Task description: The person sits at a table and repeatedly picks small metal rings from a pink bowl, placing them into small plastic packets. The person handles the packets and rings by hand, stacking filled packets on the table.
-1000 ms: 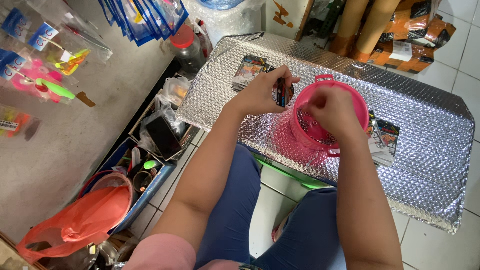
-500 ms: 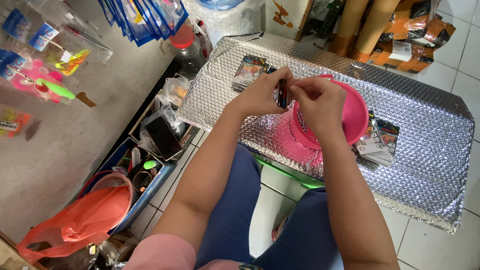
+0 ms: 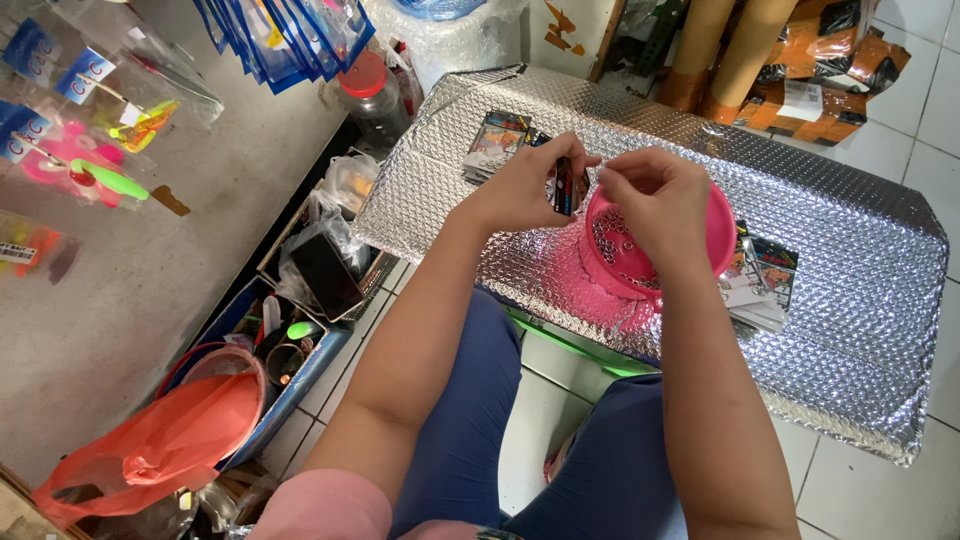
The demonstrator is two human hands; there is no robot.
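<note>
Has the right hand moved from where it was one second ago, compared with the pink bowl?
Yes. The right hand has moved left across the pink bowl, toward the left hand.

right hand [image 3: 655, 200]: came up out of the pink bowl [image 3: 720, 235] | fingertips now right next to the small dark packet [image 3: 570, 187] (pinched in the left hand [image 3: 520, 190] fingers)

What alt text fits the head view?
Seated person's left hand holds a small dark packet while the right hand pinches at it, above a pink plastic bowl of small metal rings on a silver bubble-foil sheet.
</note>
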